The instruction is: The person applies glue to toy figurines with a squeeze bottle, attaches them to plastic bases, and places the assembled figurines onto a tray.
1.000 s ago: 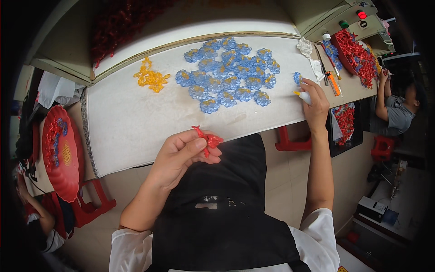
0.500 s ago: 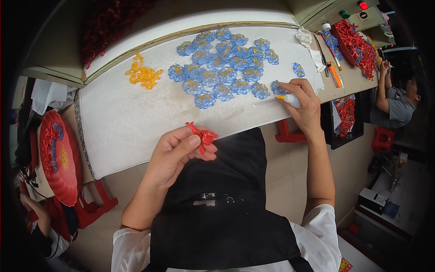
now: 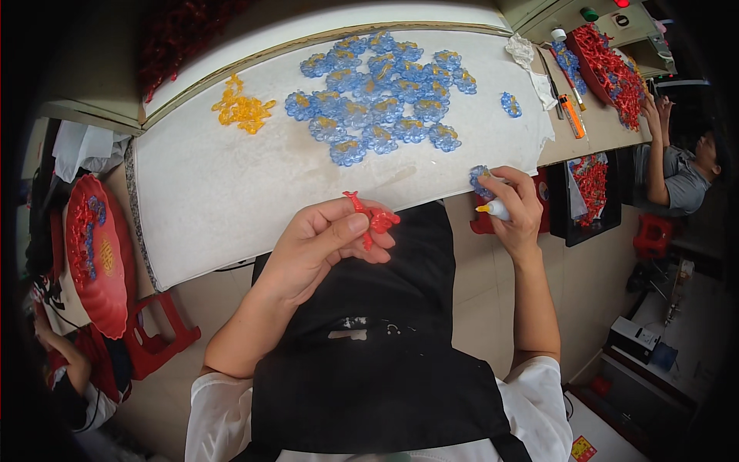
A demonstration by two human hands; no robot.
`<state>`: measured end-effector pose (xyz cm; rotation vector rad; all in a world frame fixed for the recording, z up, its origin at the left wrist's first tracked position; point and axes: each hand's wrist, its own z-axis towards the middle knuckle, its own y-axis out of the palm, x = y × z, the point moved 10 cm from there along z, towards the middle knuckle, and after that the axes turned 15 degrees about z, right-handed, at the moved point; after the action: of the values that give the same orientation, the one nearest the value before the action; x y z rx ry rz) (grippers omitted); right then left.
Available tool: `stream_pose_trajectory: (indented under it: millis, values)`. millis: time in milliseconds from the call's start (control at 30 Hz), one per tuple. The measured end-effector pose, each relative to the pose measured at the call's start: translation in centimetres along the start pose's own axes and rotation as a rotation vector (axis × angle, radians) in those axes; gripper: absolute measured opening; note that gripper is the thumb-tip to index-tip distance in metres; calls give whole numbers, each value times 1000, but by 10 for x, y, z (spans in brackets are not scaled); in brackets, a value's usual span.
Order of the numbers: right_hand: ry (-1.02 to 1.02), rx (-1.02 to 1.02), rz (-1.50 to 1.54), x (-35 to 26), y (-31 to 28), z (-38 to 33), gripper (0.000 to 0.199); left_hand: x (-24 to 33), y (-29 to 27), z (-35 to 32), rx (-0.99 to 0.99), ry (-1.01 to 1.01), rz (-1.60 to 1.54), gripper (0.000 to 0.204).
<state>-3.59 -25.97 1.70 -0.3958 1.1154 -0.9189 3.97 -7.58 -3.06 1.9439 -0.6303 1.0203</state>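
Between thumb and fingers, my left hand grips a small glossy red plastic figure above my apron, just off the table's near edge. My right hand pinches a translucent blue flower-like piece at its fingertips. The same hand holds a small white squeeze bottle, its yellow tip pointing left. Many similar blue pieces, topped with yellow bits, lie clustered on the white table covering. One more blue piece lies apart at the right.
Yellow pieces are heaped at the far left. A crumpled tissue and an orange cutter lie at right. Red pieces fill a tray and a black bin. A red scalloped tray stands left. People sit on both sides.
My right hand has lifted the blue piece off the table and drawn it toward me, with the bottle still held. My left hand has shifted right and slightly up with the red figure.
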Motion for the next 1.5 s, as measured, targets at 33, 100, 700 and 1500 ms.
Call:
stream_pose_trajectory:
  millis: [33,100,700,1500]
  values:
    - [-3,-2,8,-4,1,2,34,0,0,0,9,0,2,30]
    - [-122,19,102,-27,-3,8,30,-2,7,2,-63,-10,-18,30]
    - [-38,-210,959,-83,30,27,19,-3,25,-5,-148,-49,-12,28]
    - [-188,-301,473,-111,23,34,26,1,25,-5,-59,-18,128,26]
